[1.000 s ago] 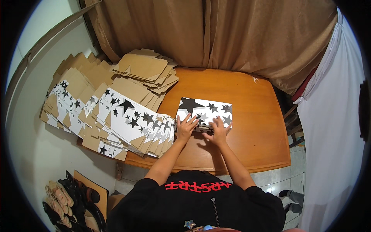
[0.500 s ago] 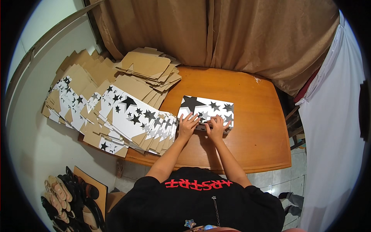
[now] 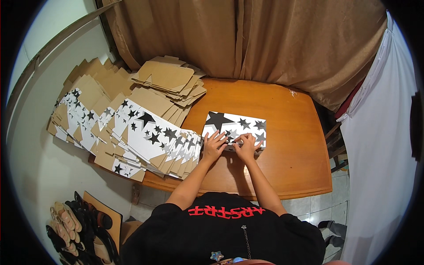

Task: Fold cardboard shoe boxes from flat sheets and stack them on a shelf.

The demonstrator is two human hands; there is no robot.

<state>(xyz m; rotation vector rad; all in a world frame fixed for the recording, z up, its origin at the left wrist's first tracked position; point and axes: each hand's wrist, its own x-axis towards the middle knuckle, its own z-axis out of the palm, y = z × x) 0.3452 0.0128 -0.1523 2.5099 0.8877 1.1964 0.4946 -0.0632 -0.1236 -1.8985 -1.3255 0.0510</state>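
Note:
A white cardboard box with black and grey stars sits on the wooden table, its top facing up. Fingers spread, my left hand rests on the near left part of the top. To its right, my right hand bends over the near edge, thumb and forefinger close together on the box and the other fingers reaching toward the right corner. My hands partly hide the box's front side.
Flat, unfolded star-printed cartons lie overlapped across the table's left side. Behind them are stacked plain brown cartons. A brown curtain hangs at the far edge, a white cloth at right. Shoes stand lower left.
The near edge of the box's top looks more closed down over the front. My right thumb and forefinger have come closer together; my left hand has barely moved.

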